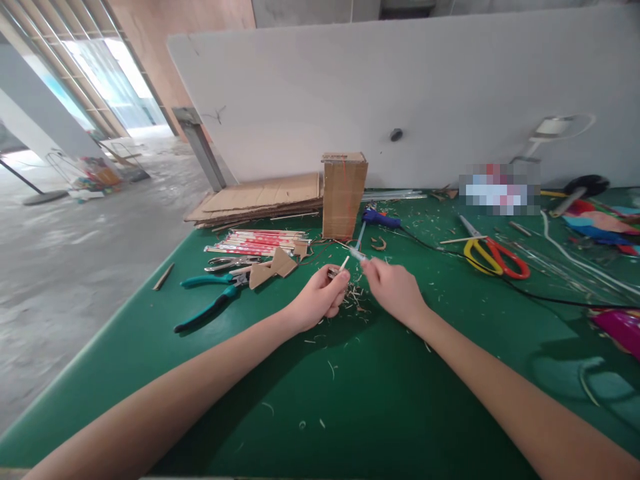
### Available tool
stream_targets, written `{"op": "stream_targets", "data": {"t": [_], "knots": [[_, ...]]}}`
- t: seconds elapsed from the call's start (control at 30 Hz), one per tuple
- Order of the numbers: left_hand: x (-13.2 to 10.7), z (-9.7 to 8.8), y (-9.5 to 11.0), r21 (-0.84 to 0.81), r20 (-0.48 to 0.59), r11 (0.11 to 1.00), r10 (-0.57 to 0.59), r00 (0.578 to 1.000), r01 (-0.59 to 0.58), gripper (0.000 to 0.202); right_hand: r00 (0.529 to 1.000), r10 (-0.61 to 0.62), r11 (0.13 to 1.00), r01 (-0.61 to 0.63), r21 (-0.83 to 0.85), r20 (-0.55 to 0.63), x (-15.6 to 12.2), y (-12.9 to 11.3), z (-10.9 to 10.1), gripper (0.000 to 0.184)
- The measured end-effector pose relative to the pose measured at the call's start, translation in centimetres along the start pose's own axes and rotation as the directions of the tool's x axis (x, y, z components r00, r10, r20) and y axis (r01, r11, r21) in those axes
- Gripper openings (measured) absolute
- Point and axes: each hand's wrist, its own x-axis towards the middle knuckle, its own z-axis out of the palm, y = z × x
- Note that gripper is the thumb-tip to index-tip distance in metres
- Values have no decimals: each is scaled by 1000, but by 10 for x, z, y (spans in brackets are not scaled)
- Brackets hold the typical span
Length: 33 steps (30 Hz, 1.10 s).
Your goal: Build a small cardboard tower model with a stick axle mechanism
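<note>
— How's the left hand (320,297)?
— Closed around a pale stick (345,263), tip poking toward 1 o'clock.
— The right hand (397,288)?
— Gripping a knife (358,255), at its 10 o'clock.

- Stick (345,263): cream
- Shavings (355,297): pale straw
- Table (380,413): plain green
- Pliers (229,293): teal handles, grey head
- Scissors (494,251): one yellow loop, one orange-red, silvery blades
- Packets (257,242): red and white pattern over pale wood
- Glue gun (383,219): deep blue
- Cord (435,247): black
- Carton (337,200): brown, a thin red line down it
- Panel (300,100): off-white
- Wall (185,20): peach
- Floor (125,227): mottled grey
</note>
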Motion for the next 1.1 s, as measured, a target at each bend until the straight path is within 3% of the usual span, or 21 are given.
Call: {"op": "stream_targets", "data": {"t": [0.1,0.3,0.37,0.53,0.6,0.8,0.87,1.0,1.1], "knots": [[0,0,1,-8,-10,1000,-10,1000,10,28,1000,20,999,-19,44,-15,2,4,-1,48],[2,0,1,7,-40,1000,-12,999,13,27,975,-218,976,218,-14,36,-7,4,-1,41],[2,0,1,-3,-32,1000,-14,999,14,27,981,-189,979,192,-71,52,-7,2,0,42],[0,0,2,-10,11,1000,-17,1000,17,27,999,43,998,-43,-52,-2,1,4,0,49],[0,-1,2,-16,16,1000,-19,1000,19,28,999,29,999,-30,-37,-19,1,6,-1,49],[3,-1,1,-19,-30,1000,-11,999,11,30,975,-218,972,221,-78,51,-7,2,-1,43],[2,-1,1,-26,-17,1000,-9,1000,9,30,985,-165,977,169,-126,42,-6,1,0,45],[-1,0,1,-12,35,1000,-7,999,8,28,998,41,991,-48,-126,-52,-2,5,0,49],[-2,0,2,-19,14,1000,-14,1000,14,29,998,-51,994,47,-103,-36,-3,7,0,47]]}}
